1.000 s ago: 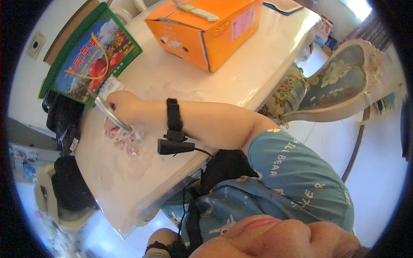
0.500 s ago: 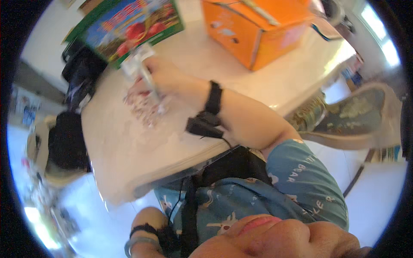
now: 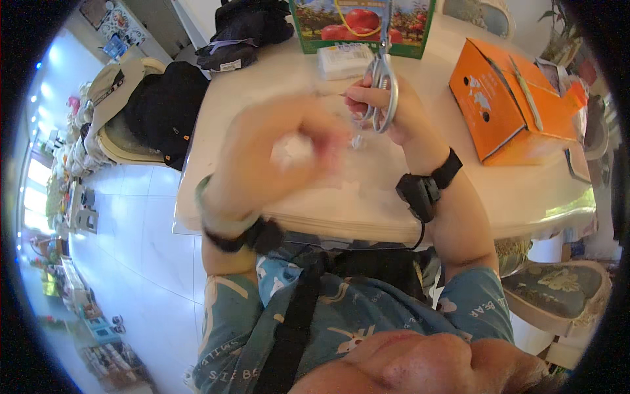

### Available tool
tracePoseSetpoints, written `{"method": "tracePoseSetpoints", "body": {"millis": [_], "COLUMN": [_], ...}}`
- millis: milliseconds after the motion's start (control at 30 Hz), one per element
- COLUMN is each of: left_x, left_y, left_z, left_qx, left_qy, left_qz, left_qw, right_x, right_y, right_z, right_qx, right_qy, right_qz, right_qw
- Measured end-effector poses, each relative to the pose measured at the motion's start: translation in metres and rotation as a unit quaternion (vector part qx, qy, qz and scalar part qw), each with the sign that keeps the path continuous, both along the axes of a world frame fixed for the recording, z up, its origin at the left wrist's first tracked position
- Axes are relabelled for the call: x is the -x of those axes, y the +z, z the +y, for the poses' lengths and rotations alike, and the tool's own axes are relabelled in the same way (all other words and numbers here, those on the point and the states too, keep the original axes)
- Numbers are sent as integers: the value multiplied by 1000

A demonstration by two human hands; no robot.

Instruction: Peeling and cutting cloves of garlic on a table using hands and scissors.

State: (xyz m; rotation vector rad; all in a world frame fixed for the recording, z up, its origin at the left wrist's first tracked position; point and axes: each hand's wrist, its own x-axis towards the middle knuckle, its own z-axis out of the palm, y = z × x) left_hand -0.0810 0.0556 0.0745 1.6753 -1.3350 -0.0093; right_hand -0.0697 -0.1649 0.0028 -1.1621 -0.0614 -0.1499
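Silver metal scissors [image 3: 394, 98], one pair: standing at one o'clock, blades pointing toward twelve. Right hand [image 3: 408, 117]: grasping the scissors by the handles. Left hand [image 3: 252, 146]: hovering at eleven o'clock, blurring, thumb and fingers curling into a ring; whether it is holding anything cannot be told.

Differences: a second ago the left arm was hanging below the table edge; now the left hand is showing above the tabletop. The view is turning too, so that the orange carton [image 3: 492, 108], formerly sitting at twelve, is now sitting at two.

Surface: cream, glossy table [image 3: 315, 220], carrying small white bits [image 3: 356, 142] near the right hand; a white packet [image 3: 341, 62] lying at twelve; a green-edged box [image 3: 361, 29] with an apple picture standing just behind it; a black bag [image 3: 246, 33] slumping at eleven.

Room: pale tiled floor [image 3: 144, 217] spreading at nine; a chair [image 3: 131, 141] at ten, bearing a black garment [image 3: 161, 108]; a floral-backed chair [image 3: 545, 285] standing at four.
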Motion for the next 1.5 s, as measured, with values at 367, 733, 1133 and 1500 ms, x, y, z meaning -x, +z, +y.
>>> {"method": "tracePoseSetpoints", "body": {"millis": [367, 733, 1133, 1500], "left_x": [-65, -73, -74, -72], "left_y": [-60, -75, -80, -76], "left_z": [-59, -59, -65, -65], "left_qx": [105, 118, 148, 160], "left_qy": [135, 119, 183, 161], "left_qz": [-112, -52, -170, -90], "left_qw": [979, 984, 957, 970], "right_x": [5, 2, 2, 4], "right_y": [-3, -6, -3, 0], "right_z": [-5, -5, 0, -2], "right_qx": [-7, 80, 95, 107], "right_qy": [6, -68, -110, -104], "right_qz": [-31, -68, -70, -85], "right_qw": [999, 992, 987, 985]}}
